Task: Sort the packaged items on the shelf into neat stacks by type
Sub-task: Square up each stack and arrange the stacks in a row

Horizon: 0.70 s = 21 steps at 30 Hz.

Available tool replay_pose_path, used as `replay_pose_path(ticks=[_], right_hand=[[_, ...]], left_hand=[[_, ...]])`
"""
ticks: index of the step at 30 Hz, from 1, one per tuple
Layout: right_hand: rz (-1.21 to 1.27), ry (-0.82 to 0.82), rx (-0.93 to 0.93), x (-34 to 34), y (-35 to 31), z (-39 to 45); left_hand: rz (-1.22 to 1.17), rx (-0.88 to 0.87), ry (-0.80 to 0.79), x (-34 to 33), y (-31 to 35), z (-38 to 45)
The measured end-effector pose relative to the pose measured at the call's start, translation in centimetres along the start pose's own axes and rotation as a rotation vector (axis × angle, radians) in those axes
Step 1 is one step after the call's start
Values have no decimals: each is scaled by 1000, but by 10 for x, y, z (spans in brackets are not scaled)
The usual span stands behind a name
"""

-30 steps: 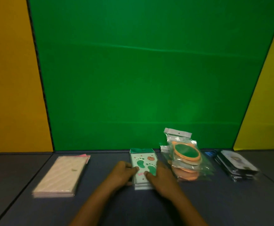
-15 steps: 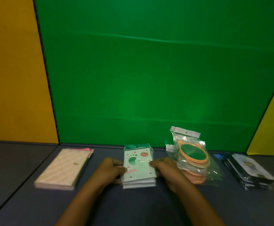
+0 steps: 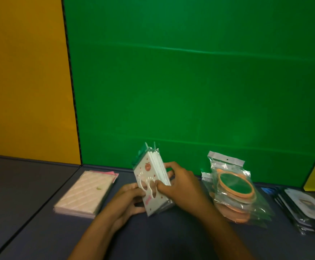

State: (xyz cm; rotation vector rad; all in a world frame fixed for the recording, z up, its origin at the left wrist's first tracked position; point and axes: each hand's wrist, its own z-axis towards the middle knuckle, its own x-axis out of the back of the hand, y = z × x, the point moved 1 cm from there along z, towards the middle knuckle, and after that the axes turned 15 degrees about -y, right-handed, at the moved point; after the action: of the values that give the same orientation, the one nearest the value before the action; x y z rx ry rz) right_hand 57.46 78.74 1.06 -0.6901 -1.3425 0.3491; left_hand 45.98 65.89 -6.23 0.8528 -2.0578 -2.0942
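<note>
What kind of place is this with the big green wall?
Probably a shop-style display shelf. Its dark surface has bright green and yellow back panels and holds packets by type: pink packs, bagged orange rings, and dark packs.

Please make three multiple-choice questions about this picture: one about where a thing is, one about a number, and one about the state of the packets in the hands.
1. Where does the pink quilted stack lie?
A. Left of the hands
B. Right of the hands
C. On the orange-ring bags

2. How many separate groups of packets are seen?
A. Two
B. Four
C. Six

3. How is the footprint packet stack now?
A. Lying flat, untouched
B. Raised on its edge, held by both hands
C. Held by one hand only

Answers:
1. A, it rests on the dark shelf to the left of the left hand.
2. B: pink stack, footprint stack, orange-ring bags, dark packets at far right.
3. B, the left hand and right hand grip it, tilted up.
</note>
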Motion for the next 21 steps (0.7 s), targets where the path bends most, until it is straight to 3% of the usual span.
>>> replay_pose_path(ticks=[4,8,13,21], right_hand=[[11,20,144,-3,7,-9],[295,31,155,-13,40,-4],[506,83,114,-31,76,4],[355,83,7,-60,83,6]], left_hand=[[-23,-179,120,0,-4,0],[364,-315,275,-4,-1,5],[767,-377,239,-12,-4,14],[615,-363,165,-18,-21,23]])
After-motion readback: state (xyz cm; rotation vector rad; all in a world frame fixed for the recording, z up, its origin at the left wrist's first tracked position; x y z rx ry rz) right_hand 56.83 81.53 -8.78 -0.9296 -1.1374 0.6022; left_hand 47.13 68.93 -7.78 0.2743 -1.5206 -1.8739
